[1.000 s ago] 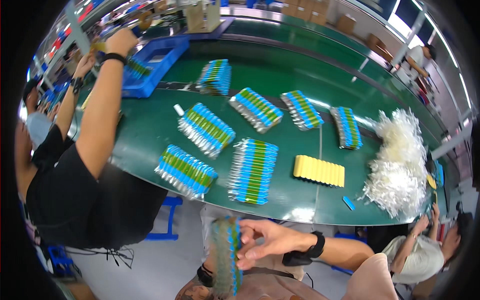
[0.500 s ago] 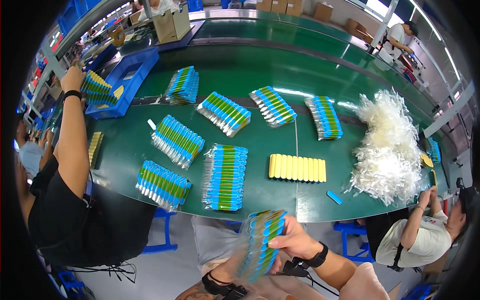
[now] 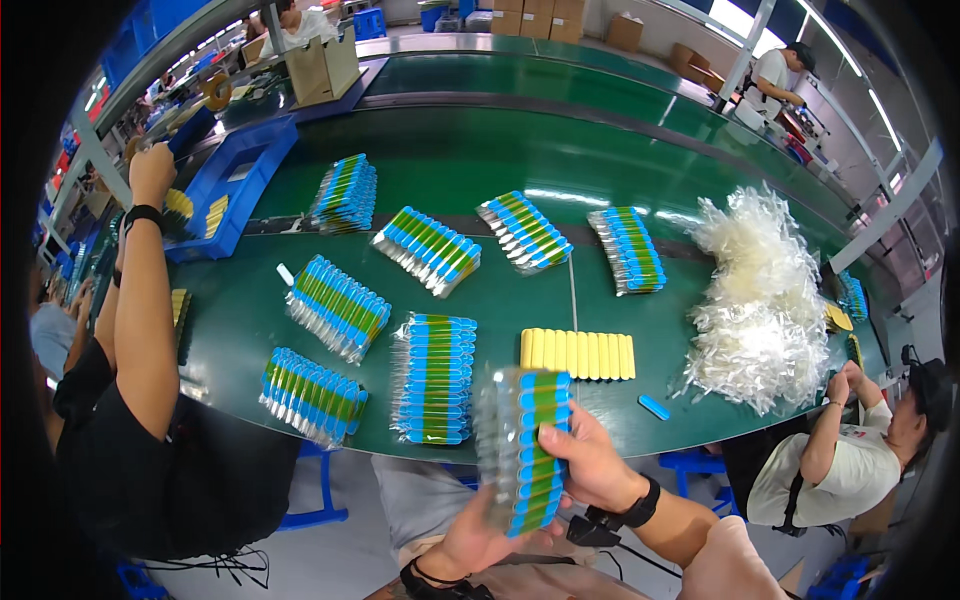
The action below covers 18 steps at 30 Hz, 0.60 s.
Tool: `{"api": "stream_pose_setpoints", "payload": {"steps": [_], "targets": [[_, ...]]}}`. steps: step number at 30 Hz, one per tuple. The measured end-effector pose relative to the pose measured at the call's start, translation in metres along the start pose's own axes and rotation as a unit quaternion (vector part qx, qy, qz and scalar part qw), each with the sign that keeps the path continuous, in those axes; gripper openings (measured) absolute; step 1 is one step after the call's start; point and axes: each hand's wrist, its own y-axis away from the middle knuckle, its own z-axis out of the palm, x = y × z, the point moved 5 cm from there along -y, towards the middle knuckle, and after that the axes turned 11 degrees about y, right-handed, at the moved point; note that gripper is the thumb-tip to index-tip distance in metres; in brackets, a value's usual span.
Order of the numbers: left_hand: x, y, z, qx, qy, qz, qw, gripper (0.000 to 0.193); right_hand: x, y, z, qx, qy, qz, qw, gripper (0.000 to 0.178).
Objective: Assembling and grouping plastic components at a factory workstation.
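1. A workshop with a long green table [image 3: 230,320] fills the view, its near edge curving just ahead of the person.
2. At the left, a co-worker in a black shirt [image 3: 110,420] stretches an arm toward the far side; at the right, a co-worker in a pale shirt [image 3: 825,455] sits near the table's end, hands together.
3. A tall heap of clear plastic sleeves [image 3: 755,300] covers the right part of the surface.
4. A blue tray [image 3: 205,246] stands at the far left, with some yellow pieces inside.
5. The held bundle [image 3: 535,450], a stack of blue-and-green strips in clear wrapping, is upright before the near edge, in front of the person's body.
6. Seven similar bundles [image 3: 433,380] lie apart from one another on the table, left of the heap.
7. The right hand [image 3: 590,460] grips the bundle's right side, thumb across its front. The left hand [image 3: 475,540] is against the lower left part; its fingers are largely hidden, so I cannot tell how firmly it closes.
8. A yellow ribbed block [image 3: 577,353] lies just beyond the held bundle.
9. A loose blue piece [image 3: 654,407] lies right of that block.
10. A small white piece [image 3: 285,272] rests beside one left-hand stack.
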Motion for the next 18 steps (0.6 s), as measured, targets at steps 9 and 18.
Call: {"api": "stream_pose_setpoints", "payload": {"steps": [9, 18], "targets": [[0.020, 0.015, -0.019, 0.156, -0.425, 0.194, 0.870, 0.038, -0.001, 0.009, -0.046, 0.050, -0.100, -0.016, 0.994, 0.043], [0.029, -0.039, 0.026, 0.110, -0.851, 0.257, 0.445, 0.047, 0.042, 0.072, -0.103, 0.145, -0.109, 0.017, 0.983, 0.041]]}}
